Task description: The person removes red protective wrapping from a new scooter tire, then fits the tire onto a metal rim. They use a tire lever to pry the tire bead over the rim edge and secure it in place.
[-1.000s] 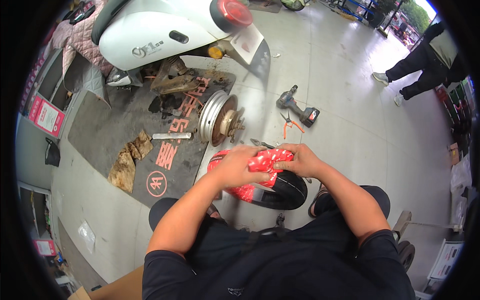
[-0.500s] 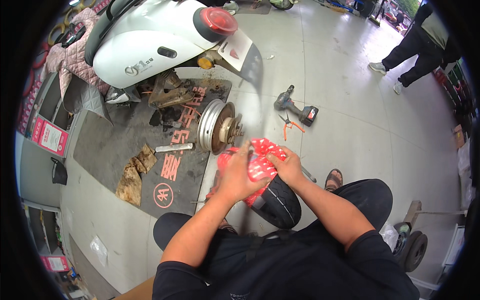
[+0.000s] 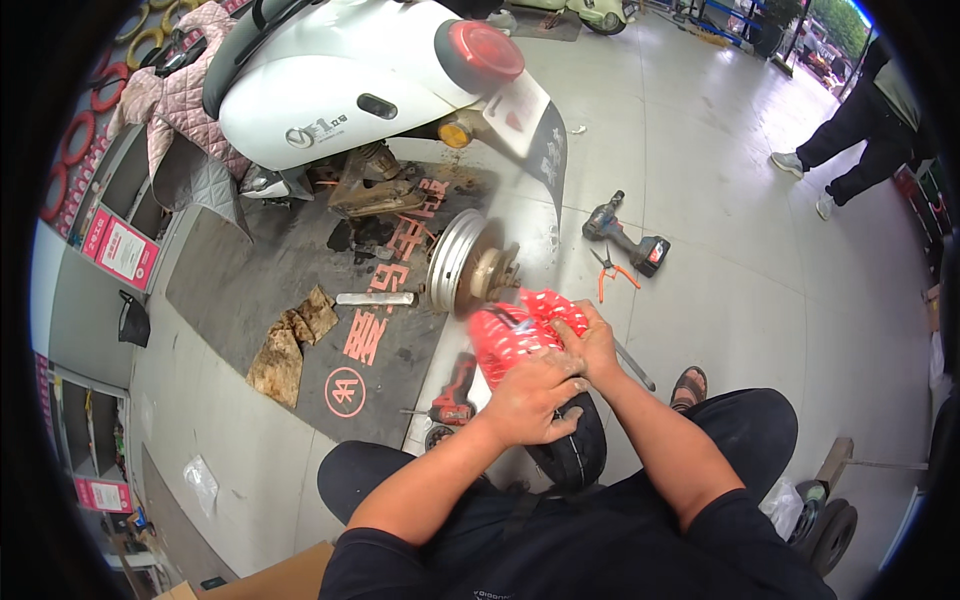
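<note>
A black tire [image 3: 573, 452] stands between my knees, its far part covered by red plastic wrapping [image 3: 505, 345] with white marks. My right hand [image 3: 592, 345] is closed on the bunched wrapping at the tire's right side. Across the tire, where wrapping meets bare tread, lies my left hand [image 3: 540, 398], its fingers bent round it and the thumb on the black rubber. The left palm and what is under it are hidden. Just beyond the wrapping, a silver wheel rim [image 3: 450, 262] with a rusty hub stands on edge.
A white scooter [image 3: 340, 95] stands over a dark mat [image 3: 240, 300]. On the mat lie a stained cloth [image 3: 280, 355] and a metal bar [image 3: 375, 299]. A red power tool [image 3: 455, 395] is at my left, a cordless wrench [image 3: 625, 235] and orange-handled pliers [image 3: 614, 275] ahead right. Another person [image 3: 865, 125] stands far right.
My left hand has come from the far part of the wrapping back toward me, onto the bare tread. The red power tool now shows more fully. The view has shifted slightly.
</note>
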### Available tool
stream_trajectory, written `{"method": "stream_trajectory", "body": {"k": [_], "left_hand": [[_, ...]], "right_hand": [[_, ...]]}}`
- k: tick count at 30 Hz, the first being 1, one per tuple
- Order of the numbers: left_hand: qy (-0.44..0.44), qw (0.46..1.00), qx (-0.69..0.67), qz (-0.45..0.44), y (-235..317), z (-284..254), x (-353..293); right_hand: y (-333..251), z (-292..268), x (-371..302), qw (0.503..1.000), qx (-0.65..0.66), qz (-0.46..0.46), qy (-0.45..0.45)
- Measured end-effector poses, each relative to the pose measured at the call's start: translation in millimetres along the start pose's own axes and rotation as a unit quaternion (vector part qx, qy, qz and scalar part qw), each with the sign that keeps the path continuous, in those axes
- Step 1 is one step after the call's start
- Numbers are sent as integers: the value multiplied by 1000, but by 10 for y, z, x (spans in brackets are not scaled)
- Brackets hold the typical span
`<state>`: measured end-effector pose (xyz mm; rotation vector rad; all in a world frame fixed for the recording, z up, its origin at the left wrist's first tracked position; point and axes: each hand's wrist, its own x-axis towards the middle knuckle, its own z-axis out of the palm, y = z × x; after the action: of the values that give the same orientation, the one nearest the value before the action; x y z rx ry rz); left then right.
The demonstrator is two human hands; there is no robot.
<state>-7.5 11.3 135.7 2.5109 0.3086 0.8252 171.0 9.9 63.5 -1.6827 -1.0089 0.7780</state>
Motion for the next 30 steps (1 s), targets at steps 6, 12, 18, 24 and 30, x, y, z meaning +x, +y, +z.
{"method": "stream_trajectory", "body": {"k": [6, 12, 18, 24, 30], "left_hand": [[47, 999, 8, -8, 63, 165, 86], [32, 999, 15, -27, 40, 102, -8], [54, 996, 49, -49, 24, -25, -211], [86, 993, 44, -73, 196, -67, -300], [405, 557, -332, -644, -34, 522, -1051]], "right_hand": [[472, 228, 339, 991, -20, 122, 56], [712, 399, 488, 984, -98, 141, -54], [941, 550, 144, 975, -162, 136, -68], [2022, 713, -367, 962, 138, 83, -219], [468, 216, -406, 888, -271, -199, -314]]}}
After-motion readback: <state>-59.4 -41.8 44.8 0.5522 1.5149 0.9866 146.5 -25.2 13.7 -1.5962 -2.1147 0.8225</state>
